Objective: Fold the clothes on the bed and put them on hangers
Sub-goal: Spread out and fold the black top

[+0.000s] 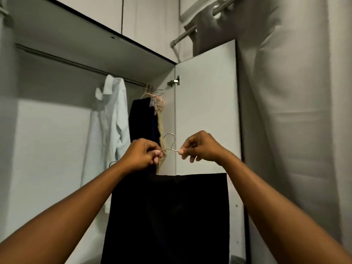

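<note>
i note both hands, left hand [142, 154] and right hand [198, 147], fingers pinched on the wire hanger [170, 142] carrying dark trousers [167, 216], wardrobe rail [76, 62] not yet reached.

The hanger [170, 144] is thin bare metal wire with a dull shine. The trousers [167, 216] hanging from it are matt black cloth (no sheen at all). The shirt [109, 130] is pale, creased cloth; the wardrobe door [205, 111] is smooth and matt.

Wardrobe rail [76, 62] carries a white shirt [110, 119], dark garment [142, 119], seemingly spare hangers [155, 96].
</note>
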Available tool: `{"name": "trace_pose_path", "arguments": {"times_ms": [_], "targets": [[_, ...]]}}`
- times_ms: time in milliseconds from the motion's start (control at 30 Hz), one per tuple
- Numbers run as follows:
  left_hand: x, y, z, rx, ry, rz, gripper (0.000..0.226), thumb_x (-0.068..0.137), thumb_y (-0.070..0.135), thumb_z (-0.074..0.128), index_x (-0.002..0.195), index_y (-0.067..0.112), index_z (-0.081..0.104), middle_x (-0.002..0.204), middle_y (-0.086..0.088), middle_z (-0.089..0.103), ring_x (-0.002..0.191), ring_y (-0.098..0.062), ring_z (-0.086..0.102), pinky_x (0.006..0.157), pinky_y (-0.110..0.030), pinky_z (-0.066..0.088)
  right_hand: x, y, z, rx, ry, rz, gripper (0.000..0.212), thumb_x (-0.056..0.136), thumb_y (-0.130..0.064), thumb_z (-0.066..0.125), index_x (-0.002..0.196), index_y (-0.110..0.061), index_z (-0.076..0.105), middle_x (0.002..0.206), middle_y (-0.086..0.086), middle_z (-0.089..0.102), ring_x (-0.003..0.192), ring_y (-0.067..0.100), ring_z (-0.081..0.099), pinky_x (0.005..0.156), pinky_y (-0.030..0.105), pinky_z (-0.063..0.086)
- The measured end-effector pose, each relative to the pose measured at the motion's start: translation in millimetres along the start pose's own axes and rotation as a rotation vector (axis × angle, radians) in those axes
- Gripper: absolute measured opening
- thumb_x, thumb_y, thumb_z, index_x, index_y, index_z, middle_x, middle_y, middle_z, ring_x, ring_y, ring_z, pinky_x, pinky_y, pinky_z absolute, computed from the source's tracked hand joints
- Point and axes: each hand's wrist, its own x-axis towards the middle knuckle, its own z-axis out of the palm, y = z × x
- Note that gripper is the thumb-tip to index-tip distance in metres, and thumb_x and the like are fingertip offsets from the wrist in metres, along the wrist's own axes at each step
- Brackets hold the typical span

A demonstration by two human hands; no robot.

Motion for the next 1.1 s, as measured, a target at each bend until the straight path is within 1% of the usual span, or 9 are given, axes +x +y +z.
{"name": "trace_pose_path", "arguments": {"times_ms": [100,167,333,567,767,867,933,1000,1100], "targets": [[24,-43,-30,0.074,0.056,-0.028,0.026,0.096,0.005,0.063,0.077,0.017,0.076,0.065,-0.005,0.072,0.066,-0.026,0.07,0.07,-0.033,0.057,60,27,-1,-0.012,-0.121,-0.053,0.014,0.086,-0.012,0.081,0.095,-0.002,0.078,0.084,0.013,0.078,0.072,0.021,0.071,0.066,0.032,0.056],[35,-68,-55,0.112,0.122,-0.053,0.026,0.095,0.003,0.063,0.076,0.015,0.076,0.064,-0.006,0.071,0.062,-0.02,0.069,0.069,-0.031,0.055,91,44,1,-0.023,-0.141,-0.081,0.012,0.087,-0.008,0.08,0.095,-0.001,0.078,0.085,0.015,0.078,0.074,0.023,0.072,0.071,0.035,0.058],[55,-138,-128,0.167,0.293,-0.129,0.02,0.095,0.002,0.065,0.08,0.009,0.077,0.067,-0.009,0.074,0.061,-0.014,0.067,0.063,-0.02,0.051,167,67,44,0.196,0.0,-0.203,0.017,0.091,-0.021,0.076,0.098,-0.006,0.078,0.091,0.014,0.078,0.082,0.024,0.074,0.071,0.03,0.059],[95,-216,-216,0.226,0.469,-0.151,0.018,0.096,0.002,0.064,0.084,0.005,0.077,0.072,-0.013,0.074,0.058,-0.009,0.064,0.058,-0.013,0.049,281,30,138,0.477,0.103,-0.317,0.026,0.103,-0.028,0.062,0.107,-0.006,0.075,0.092,0.01,0.077,0.066,0.013,0.066,0.056,0.023,0.05],[131,-244,-276,0.278,0.566,-0.125,0.022,0.098,0.003,0.063,0.083,0.013,0.075,0.068,-0.002,0.074,0.063,-0.007,0.068,0.072,-0.03,0.051,369,-38,169,0.631,0.11,-0.482,0.033,0.106,-0.025,0.057,0.103,0.004,0.073,0.08,0.014,0.074,0.055,0.016,0.058,0.045,0.021,0.041],[147,-251,-295,0.387,0.653,-0.198,0.015,0.099,0.022,0.066,0.109,0.016,0.075,0.102,-0.003,0.077,0.102,-0.017,0.071,0.094,-0.033,0.051,410,-75,170,0.693,0.174,-0.528,0.034,0.106,-0.016,0.055,0.1,0.014,0.068,0.067,0.01,0.069,0.051,0.02,0.059,0.041,0.022,0.042],[155,-253,-304,0.443,0.756,-0.292,0.045,0.1,0.041,0.061,0.137,0.016,0.062,0.13,-0.008,0.067,0.122,-0.025,0.061,0.103,-0.036,0.045,436,-96,170,0.692,0.194,-0.572,0.032,0.106,-0.015,0.055,0.095,0.012,0.068,0.068,0.01,0.07,0.058,0.026,0.062,0.042,0.023,0.045],[158,-253,-311,0.464,0.847,-0.302,0.062,0.101,0.053,0.052,0.15,0.017,0.046,0.148,-0.011,0.054,0.134,-0.03,0.052,0.109,-0.041,0.041,454,-117,170,0.689,0.221,-0.604,0.027,0.106,-0.013,0.056,0.093,0.008,0.067,0.071,0.011,0.069,0.055,0.018,0.065,0.041,0.022,0.045],[159,-258,-323,0.536,0.924,-0.309,0.065,0.102,0.059,0.042,0.155,0.022,0.037,0.157,-0.01,0.043,0.141,-0.031,0.044,0.114,-0.045,0.038,482,-147,173,0.724,0.263,-0.627,0.024,0.105,-0.012,0.057,0.089,0.004,0.067,0.07,0.01,0.069,0.04,0.005,0.059,0.039,0.022,0.045]]}}
